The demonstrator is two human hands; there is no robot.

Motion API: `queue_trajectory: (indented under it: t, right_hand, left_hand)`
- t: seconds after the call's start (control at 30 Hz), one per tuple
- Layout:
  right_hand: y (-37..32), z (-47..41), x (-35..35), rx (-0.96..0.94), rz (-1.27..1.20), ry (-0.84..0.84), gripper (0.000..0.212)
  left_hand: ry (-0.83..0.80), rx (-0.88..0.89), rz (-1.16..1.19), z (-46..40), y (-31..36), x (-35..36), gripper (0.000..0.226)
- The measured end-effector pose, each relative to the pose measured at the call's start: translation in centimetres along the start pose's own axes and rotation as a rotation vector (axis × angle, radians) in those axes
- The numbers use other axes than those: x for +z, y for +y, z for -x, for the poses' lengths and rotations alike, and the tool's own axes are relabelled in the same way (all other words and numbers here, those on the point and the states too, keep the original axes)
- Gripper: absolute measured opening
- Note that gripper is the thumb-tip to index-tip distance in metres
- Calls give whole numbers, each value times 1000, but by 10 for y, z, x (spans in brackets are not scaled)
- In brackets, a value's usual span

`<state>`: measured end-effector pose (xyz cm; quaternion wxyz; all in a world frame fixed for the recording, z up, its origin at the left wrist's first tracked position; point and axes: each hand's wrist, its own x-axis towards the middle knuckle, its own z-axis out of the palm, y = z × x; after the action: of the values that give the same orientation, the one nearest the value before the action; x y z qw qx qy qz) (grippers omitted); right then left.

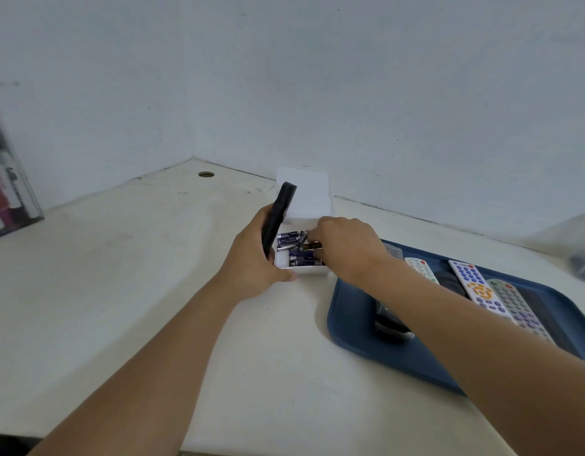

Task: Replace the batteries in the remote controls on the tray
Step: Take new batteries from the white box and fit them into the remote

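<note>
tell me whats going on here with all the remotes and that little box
A person is swapping batteries in remote controls. The left hand grips a black remote, held up on end beside a small white box of batteries. The right hand reaches into that box, its fingers down among the batteries; whether it has one yet is hidden. Several more remotes lie on the blue tray to the right.
</note>
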<state>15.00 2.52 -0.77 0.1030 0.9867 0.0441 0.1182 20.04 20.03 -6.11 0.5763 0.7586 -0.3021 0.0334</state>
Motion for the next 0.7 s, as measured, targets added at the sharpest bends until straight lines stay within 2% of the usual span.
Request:
queue_trajectory:
  t: [0.23, 0.43, 0.57, 0.63, 0.7]
  right_hand:
    - [-4, -7, -6, 22, 50, -41, 9]
    - [-1, -8, -11, 10, -4, -58, 19]
    - [-2, -5, -6, 35, -16, -104, 13]
    - [2, -4, -7, 50, -94, -83, 10]
    - [8, -3, -12, 64, -275, -65, 10]
  left_hand:
    - [2, -13, 10, 1, 3, 1, 107]
    - [9, -10, 13, 2, 3, 1, 105]
    - [15, 14, 27, 3, 4, 2, 106]
    - [21, 40, 25, 4, 6, 3, 105]
    - [31, 74, 13, 6, 8, 4, 104]
